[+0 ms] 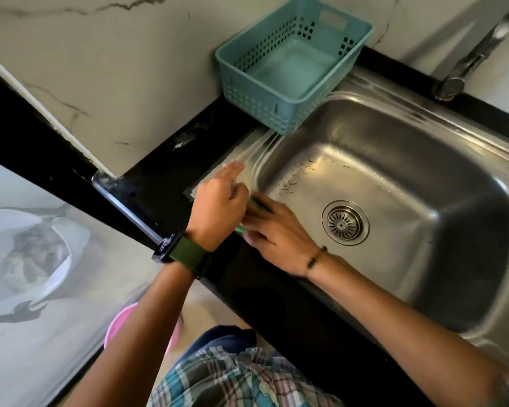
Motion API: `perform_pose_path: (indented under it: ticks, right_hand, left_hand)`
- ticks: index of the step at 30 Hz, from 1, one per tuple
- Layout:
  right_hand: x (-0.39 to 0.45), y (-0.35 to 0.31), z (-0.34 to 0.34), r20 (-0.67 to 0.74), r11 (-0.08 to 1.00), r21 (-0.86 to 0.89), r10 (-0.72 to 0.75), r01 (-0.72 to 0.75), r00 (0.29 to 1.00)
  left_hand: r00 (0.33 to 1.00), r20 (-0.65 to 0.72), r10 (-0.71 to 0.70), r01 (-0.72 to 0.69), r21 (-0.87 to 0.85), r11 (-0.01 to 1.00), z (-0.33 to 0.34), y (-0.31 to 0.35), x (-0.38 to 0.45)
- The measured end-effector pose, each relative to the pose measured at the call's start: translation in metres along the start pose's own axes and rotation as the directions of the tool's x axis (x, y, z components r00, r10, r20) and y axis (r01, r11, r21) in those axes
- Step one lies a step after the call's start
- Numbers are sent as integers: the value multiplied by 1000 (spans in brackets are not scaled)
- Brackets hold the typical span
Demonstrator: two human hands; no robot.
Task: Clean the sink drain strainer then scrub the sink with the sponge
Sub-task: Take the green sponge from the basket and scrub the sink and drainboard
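The teal perforated basket [291, 66] sits on the black countertop [159, 171] at the far left corner of the stainless steel sink [423, 177], its visible interior holding nothing, with the faucet [476, 51] at the far right edge and a pink tub [115, 327] on the floor below. The drain strainer [345, 222] is seated in the drain at the basin centre, unobstructed. Both hands meet over the sink's near left rim: the left hand [218, 207], wearing a green-strapped watch [182, 254], has its index finger extended over the rim, while the right hand [276, 233] lies flat with fingers together on the green sponge [257, 205], which the hands largely cover.
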State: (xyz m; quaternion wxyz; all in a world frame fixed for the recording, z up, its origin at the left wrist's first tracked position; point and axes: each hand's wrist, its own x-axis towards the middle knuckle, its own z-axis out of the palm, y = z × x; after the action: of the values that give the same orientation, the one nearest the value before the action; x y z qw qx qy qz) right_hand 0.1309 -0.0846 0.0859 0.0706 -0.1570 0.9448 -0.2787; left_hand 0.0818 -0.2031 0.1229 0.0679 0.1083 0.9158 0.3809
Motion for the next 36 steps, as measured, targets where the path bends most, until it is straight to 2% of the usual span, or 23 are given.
perform_pose_path:
  ticks: [4, 6, 10, 13, 16, 18, 21, 25, 29, 33, 36]
  right_hand:
    - [60, -2, 21, -87, 946, -302, 91, -114, 992]
    - [64, 1, 28, -98, 940, -323, 83, -110, 992]
    - [49, 8, 21, -18, 968, -244, 57, -59, 998]
    - [7, 15, 5, 8, 995, 96, -1, 0, 1000]
    - [-54, 23, -8, -12, 967, 253, 25, -21, 1000]
    - [-94, 31, -17, 46, 953, 289, 83, -93, 995]
    - [-153, 45, -32, 154, 954, 249, 129, -165, 980]
    - [-199, 49, -44, 190, 946, 184, 231, -265, 954]
    - [-175, 41, -33, 158, 974, 96, 186, -203, 970]
    - [-80, 27, -10, -48, 997, 72, 7, -3, 999]
    - [4, 19, 7, -38, 996, 63, 60, -57, 997]
  left_hand:
    - [999, -28, 40, -39, 49, 998, 3, 1, 9]
    - [999, -29, 32, -30, 66, 997, 5, 2, 11]
    - [998, 21, 52, -54, 104, 993, 10, 9, 12]
    - [989, 128, 78, -99, 167, 981, 16, 17, 17]
    - [973, 212, 89, -130, 187, 974, 21, 22, 26]
    - [962, 253, 101, -153, 196, 969, 26, 25, 29]
    - [941, 317, 118, -192, 215, 957, 35, 27, 26]
    - [914, 385, 126, -233, 245, 941, 45, 18, 15]
    - [943, 316, 104, -173, 200, 965, 48, 5, 7]
    - [989, 130, 76, -84, 54, 995, 52, 1, 1]
    - [996, 32, 81, -82, 9, 997, 54, -2, 1]
